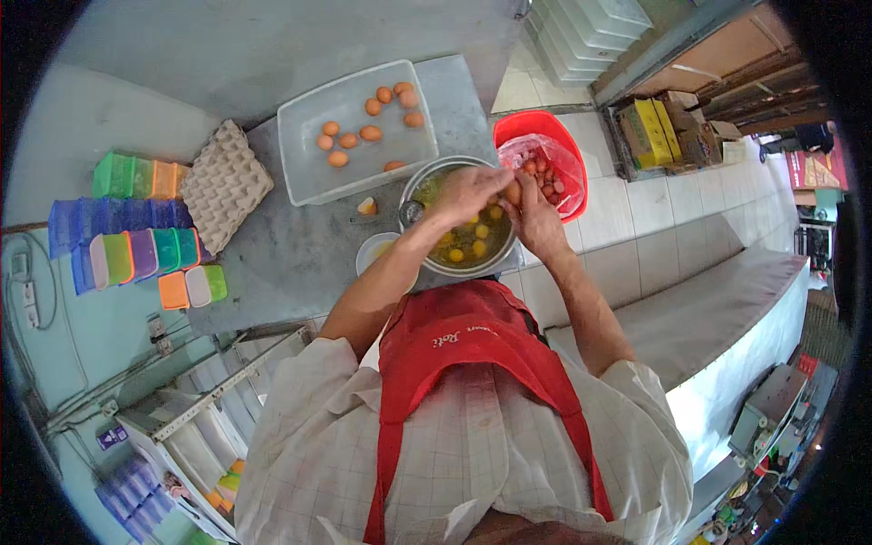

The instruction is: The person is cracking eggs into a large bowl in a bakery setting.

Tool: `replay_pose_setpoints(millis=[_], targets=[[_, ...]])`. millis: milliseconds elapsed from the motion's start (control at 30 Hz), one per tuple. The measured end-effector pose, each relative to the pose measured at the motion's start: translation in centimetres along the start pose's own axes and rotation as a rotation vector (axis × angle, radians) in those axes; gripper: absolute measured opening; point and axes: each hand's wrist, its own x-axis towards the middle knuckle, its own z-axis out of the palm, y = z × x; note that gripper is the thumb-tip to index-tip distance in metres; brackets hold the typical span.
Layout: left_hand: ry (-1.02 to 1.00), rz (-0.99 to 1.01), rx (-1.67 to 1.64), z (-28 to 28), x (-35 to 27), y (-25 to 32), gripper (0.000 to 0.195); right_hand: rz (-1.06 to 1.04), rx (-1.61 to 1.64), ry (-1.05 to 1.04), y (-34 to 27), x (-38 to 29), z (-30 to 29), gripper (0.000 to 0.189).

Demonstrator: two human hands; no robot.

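Observation:
A wide metal bowl (512, 253) holds clear egg white and several whole yolks (481, 231). My right hand (541, 225) grips a brown egg (512, 193) above the bowl's right side. My left hand (470, 194) reaches across the bowl, its fingertips at that egg; whether it holds anything is hidden. Behind the bowl, a translucent plastic tub (293, 163) contains several brown eggs (370, 133). A red bin (578, 146) with a plastic liner and eggshells (545, 178) inside stands beyond my right hand.
A broken shell piece (368, 206) lies on the grey tabletop (300, 252). A small white bowl (368, 253) sits under my left forearm. Leftward are a cardboard egg tray (225, 184) and stacked coloured containers (143, 252). A covered counter (688, 313) stands at right.

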Motion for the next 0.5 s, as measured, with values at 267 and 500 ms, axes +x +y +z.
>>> replay_pose_setpoints(millis=[267, 500], targets=[[0.427, -0.16, 0.75, -22.1, 2.6, -10.6, 0.045, -0.056, 0.045, -0.012, -2.8, -0.7, 0.5, 0.056], [0.2, -0.385, 1.029, -26.1, 5.1, -18.8, 0.062, 0.116, 0.285, -0.217, -3.9, 1.4, 7.4, 0.056]])
